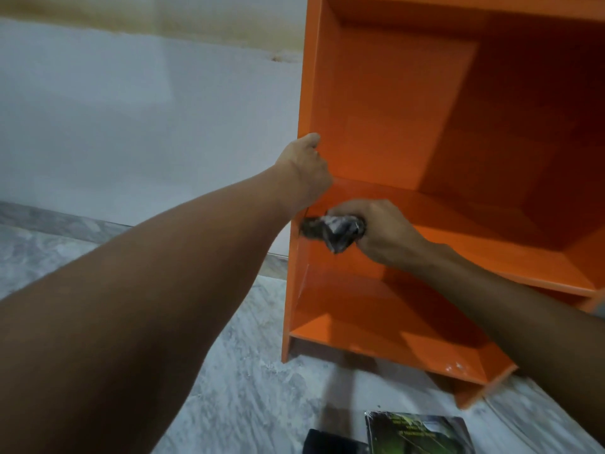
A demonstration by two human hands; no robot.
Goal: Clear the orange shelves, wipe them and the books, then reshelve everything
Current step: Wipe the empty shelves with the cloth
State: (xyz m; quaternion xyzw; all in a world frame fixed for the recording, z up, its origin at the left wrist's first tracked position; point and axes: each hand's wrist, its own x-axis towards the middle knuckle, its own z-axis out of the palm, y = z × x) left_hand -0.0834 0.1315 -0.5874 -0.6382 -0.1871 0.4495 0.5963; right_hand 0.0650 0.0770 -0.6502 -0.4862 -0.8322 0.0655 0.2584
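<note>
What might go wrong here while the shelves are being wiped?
1. The book lies on the floor right before the shelf unit; it might get stepped on.
2. The right hand presses the cloth against a shelf; if the left hand, gripping the unit's edge, lets go, the unit may shift.
3. Shiny spots on the bottom shelf may be damp; books returned early might stain.

Book (420,434) cover lettering illegible

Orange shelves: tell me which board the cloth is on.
The middle board, at its left front edge, where the right hand grips the dark cloth. The bottom board sits below, untouched.
</note>
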